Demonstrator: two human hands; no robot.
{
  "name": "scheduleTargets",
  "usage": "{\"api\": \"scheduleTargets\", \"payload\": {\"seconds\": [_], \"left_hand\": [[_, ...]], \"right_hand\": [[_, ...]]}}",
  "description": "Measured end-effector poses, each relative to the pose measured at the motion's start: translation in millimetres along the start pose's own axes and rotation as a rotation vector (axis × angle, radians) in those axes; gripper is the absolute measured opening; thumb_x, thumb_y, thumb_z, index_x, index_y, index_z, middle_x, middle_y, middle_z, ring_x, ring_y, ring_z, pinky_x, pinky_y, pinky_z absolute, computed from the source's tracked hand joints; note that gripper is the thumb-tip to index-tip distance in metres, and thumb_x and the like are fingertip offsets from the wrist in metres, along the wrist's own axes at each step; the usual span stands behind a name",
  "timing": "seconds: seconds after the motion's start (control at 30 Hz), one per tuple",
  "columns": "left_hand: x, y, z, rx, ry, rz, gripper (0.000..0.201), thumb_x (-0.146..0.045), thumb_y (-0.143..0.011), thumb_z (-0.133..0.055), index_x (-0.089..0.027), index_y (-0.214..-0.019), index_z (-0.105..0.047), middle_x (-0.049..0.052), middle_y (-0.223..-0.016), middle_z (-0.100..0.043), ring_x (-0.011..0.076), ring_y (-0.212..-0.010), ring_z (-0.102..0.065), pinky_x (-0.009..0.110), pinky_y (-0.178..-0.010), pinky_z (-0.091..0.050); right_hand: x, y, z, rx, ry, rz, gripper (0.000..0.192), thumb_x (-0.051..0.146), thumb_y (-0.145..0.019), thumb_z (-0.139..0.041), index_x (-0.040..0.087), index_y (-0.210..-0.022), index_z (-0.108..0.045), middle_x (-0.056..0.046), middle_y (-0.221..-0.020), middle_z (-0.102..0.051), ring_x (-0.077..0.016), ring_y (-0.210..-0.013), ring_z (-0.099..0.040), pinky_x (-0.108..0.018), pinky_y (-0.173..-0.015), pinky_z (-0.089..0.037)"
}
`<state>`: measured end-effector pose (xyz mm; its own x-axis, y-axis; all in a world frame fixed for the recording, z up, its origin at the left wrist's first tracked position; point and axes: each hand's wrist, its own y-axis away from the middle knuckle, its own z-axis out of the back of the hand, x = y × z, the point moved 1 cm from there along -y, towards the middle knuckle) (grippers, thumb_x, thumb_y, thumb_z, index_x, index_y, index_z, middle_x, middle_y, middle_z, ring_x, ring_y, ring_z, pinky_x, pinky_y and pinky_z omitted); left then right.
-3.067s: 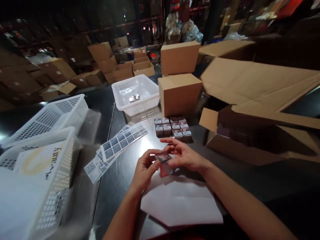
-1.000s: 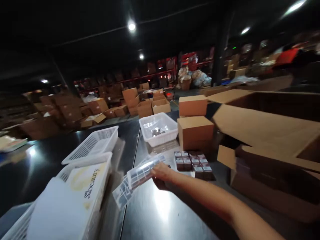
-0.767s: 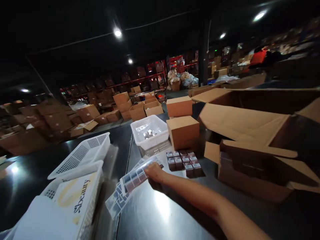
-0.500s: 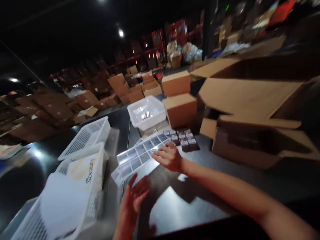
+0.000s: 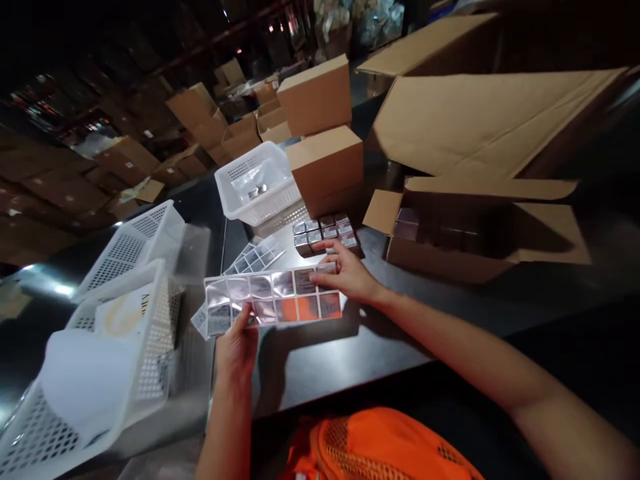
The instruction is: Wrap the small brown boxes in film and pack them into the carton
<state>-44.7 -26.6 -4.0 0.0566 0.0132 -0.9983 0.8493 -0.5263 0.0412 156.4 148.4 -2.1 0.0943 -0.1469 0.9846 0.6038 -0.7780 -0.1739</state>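
Hands on label sheet

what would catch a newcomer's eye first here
The shiny sticker sheet at the centre, held over the dark table by the left hand and right hand. Then the white baskets at left and the open cardboard box at right.

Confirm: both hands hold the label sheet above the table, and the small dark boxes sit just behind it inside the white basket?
Not quite. The left hand and right hand do hold the label sheet, but the small dark boxes stand on the bare table, in front of the white basket, not inside it. The head view shows this.
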Motion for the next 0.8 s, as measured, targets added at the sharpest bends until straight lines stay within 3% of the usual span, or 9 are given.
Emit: {"api": "scheduleTargets", "payload": {"seconds": [0.07,0.13,0.17,0.23,0.3,0.37,0.43,0.53,0.8], "left_hand": [[-13,-3,0.2,-0.296,-0.141,-0.157,0.058,-0.036,-0.079,-0.074,-0.026,-0.131,-0.050,0.008,-0.135,-0.060,0.0280,-0.126,-0.059,0.046,-0.097,-0.057],[-31,-1,-5.9,-0.626,-0.398,-0.553,0.082,-0.041,-0.078,-0.076,-0.029,-0.146,-0.031,0.009,-0.154,-0.042,0.0296,-0.139,-0.046,0.053,-0.108,-0.048],[-38,2,-13.5,-0.670,-0.524,-0.773,0.087,-0.042,-0.079,-0.076,-0.027,-0.149,-0.026,0.011,-0.156,-0.038,0.0299,-0.141,-0.042,0.054,-0.113,-0.043],[-42,6,-36.8,-0.385,-0.681,-1.068,0.068,-0.037,-0.087,-0.068,-0.022,-0.145,-0.038,0.013,-0.144,-0.053,0.0284,-0.134,-0.051,0.050,-0.113,-0.042],[-34,7,-64.0,0.092,-0.815,-1.048,0.039,-0.034,-0.096,-0.052,-0.020,-0.132,-0.054,0.011,-0.118,-0.070,0.0251,-0.115,-0.063,0.042,-0.102,-0.048],[-18,4,-83.3,0.263,-0.944,-0.930,0.035,-0.034,-0.101,-0.041,-0.018,-0.123,-0.063,0.009,-0.094,-0.074,0.0219,-0.087,-0.069,0.034,-0.080,-0.051],[-1,-1,-89.9,0.281,-1.087,-0.817,0.039,-0.036,-0.102,-0.036,-0.017,-0.107,-0.070,0.007,-0.074,-0.072,0.0192,-0.066,-0.066,0.029,-0.062,-0.042],[14,-11,-81.7,0.263,-1.193,-0.776,0.045,-0.037,-0.103,-0.034,-0.018,-0.087,-0.072,0.005,-0.063,-0.068,0.0173,-0.057,-0.062,0.028,-0.056,-0.034],[14,-23,-73.2,0.342,-1.126,-1.096,0.044,-0.036,-0.104,-0.038,-0.024,-0.077,-0.071,0.001,-0.058,-0.065,0.0151,-0.054,-0.057,0.029,-0.057,-0.031]], "right_hand": [[-3,-5,2,-0.002,-0.010,-0.015,0.055,0.027,-0.069,-0.081,0.024,-0.115,-0.053,0.007,-0.071,-0.065,-0.0138,-0.063,-0.067,-0.027,-0.063,-0.055],[-8,-5,2,-0.022,-0.024,-0.042,0.051,0.023,-0.066,-0.082,0.024,-0.107,-0.052,0.009,-0.064,-0.063,-0.0142,-0.060,-0.066,-0.025,-0.059,-0.052],[-11,-3,2,-0.030,-0.033,-0.058,0.049,0.023,-0.065,-0.083,0.024,-0.102,-0.051,0.009,-0.062,-0.063,-0.0151,-0.060,-0.067,-0.025,-0.058,-0.052],[-19,2,0,-0.036,-0.055,-0.091,0.048,0.024,-0.064,-0.084,0.024,-0.096,-0.049,0.008,-0.062,-0.063,-0.0172,-0.063,-0.069,-0.026,-0.057,-0.053],[-25,7,-2,-0.031,-0.080,-0.129,0.048,0.027,-0.064,-0.084,0.025,-0.093,-0.047,0.008,-0.064,-0.064,-0.0177,-0.065,-0.070,-0.025,-0.057,-0.053],[-29,10,-2,-0.013,-0.098,-0.169,0.048,0.029,-0.064,-0.085,0.025,-0.092,-0.046,0.008,-0.066,-0.064,-0.0169,-0.065,-0.070,-0.025,-0.056,-0.053],[-30,12,-1,0.020,-0.108,-0.192,0.046,0.030,-0.063,-0.085,0.024,-0.091,-0.049,0.007,-0.067,-0.063,-0.0146,-0.063,-0.067,-0.024,-0.056,-0.052],[-28,9,4,0.067,-0.075,-0.200,0.034,0.029,-0.065,-0.085,0.020,-0.088,-0.062,0.006,-0.071,-0.062,-0.0104,-0.062,-0.061,-0.022,-0.058,-0.050],[-26,8,9,0.049,0.033,-0.114,0.024,0.026,-0.068,-0.084,0.021,-0.091,-0.078,-0.004,-0.102,-0.063,-0.0095,-0.067,-0.061,-0.023,-0.058,-0.051]]}}
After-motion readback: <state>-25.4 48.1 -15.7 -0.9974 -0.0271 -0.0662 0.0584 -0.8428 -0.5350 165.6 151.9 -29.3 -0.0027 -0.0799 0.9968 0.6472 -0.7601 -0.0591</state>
